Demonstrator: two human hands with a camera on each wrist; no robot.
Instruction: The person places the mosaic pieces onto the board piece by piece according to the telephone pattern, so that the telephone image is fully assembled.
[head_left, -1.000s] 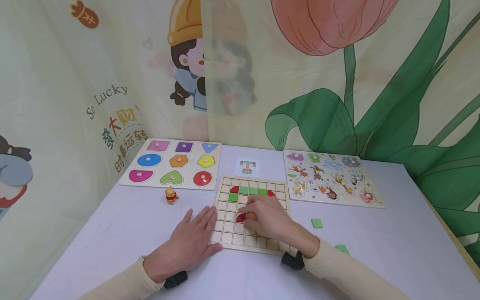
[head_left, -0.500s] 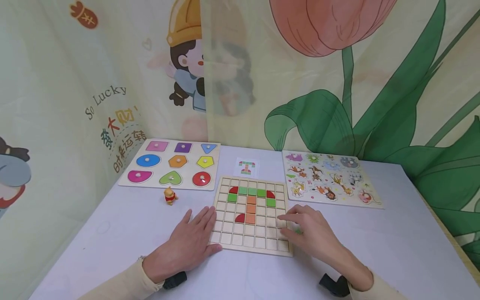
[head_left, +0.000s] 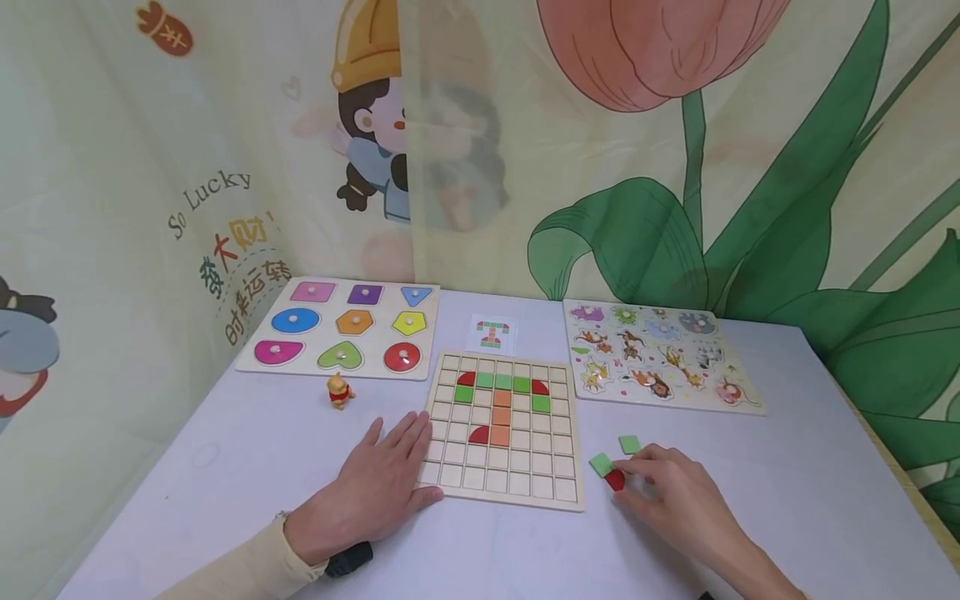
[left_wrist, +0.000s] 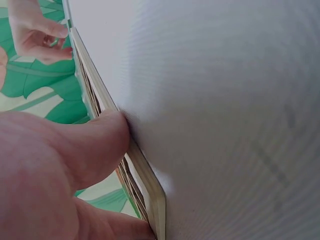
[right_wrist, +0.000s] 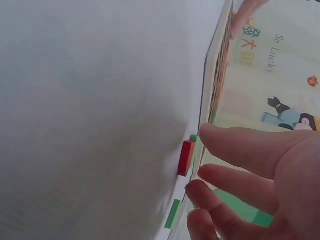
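Observation:
A wooden grid board [head_left: 465, 479] carries red quarter-circles, green squares and orange squares [head_left: 502, 417] in a T-like pattern. My left hand [head_left: 367, 492] lies flat on the table, its fingertips and thumb at the board's left edge. To the board's right, my right hand [head_left: 675, 500] reaches low with thumb and index finger around a small red piece [head_left: 615, 479]. In the right wrist view a gap shows between those fingers, and the red piece [right_wrist: 186, 158] sits just beyond their tips. One green square [head_left: 602, 464] touches the red piece; another green square [head_left: 630, 444] lies farther back.
Behind the board lies a small pattern card [head_left: 492, 334]. A shape puzzle board [head_left: 247, 360] stands back left, with a small bear figure [head_left: 340, 392] in front of it. An animal puzzle board [head_left: 738, 379] is at back right. Printed curtains [head_left: 480, 250] hang behind the table.
My right hand has left the board's middle and moved right and down to the loose pieces. A green square now shows on the board's right side. The left hand stays put.

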